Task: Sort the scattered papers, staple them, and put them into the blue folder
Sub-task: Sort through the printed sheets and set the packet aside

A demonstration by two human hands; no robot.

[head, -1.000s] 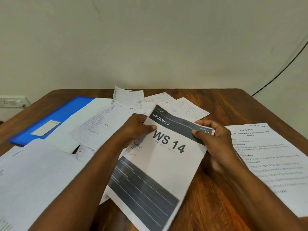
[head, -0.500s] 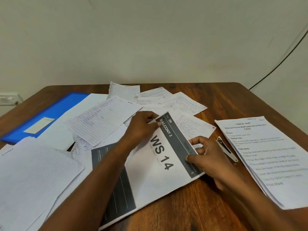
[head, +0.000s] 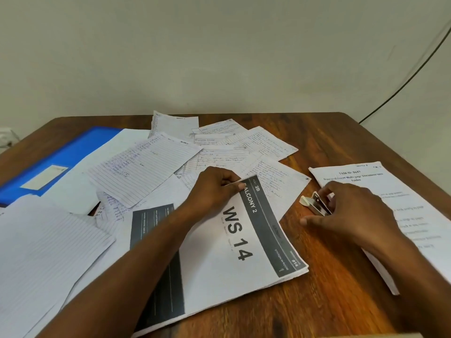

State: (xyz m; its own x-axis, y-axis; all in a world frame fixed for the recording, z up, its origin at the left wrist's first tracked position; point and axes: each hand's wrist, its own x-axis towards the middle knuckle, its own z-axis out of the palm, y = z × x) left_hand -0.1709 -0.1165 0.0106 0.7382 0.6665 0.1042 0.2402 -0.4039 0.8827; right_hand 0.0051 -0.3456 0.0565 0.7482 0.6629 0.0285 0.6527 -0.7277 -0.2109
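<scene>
A stack of printed sheets headed "WS 14" (head: 239, 240) lies turned sideways on the wooden table (head: 329, 301). My left hand (head: 212, 191) pinches its far corner. To the right, a small silver stapler (head: 313, 204) lies on the wood, and my right hand (head: 351, 211) curls over it, fingers on its far side and thumb on the near side. Loose handwritten lined sheets (head: 144, 167) are scattered across the middle and back. The blue folder (head: 73, 152) lies shut at the far left, partly under papers.
A stack of printed task sheets (head: 415, 215) lies at the right edge, under my right wrist. More lined sheets (head: 44, 252) cover the near left. A black cable (head: 402, 79) runs down the wall at the right, and a wall socket (head: 5, 137) shows at far left.
The "WS 14" stack has been turned sideways and laid flat on the table. My right hand let go of it and moved right onto the stapler. My left hand kept its corner.
</scene>
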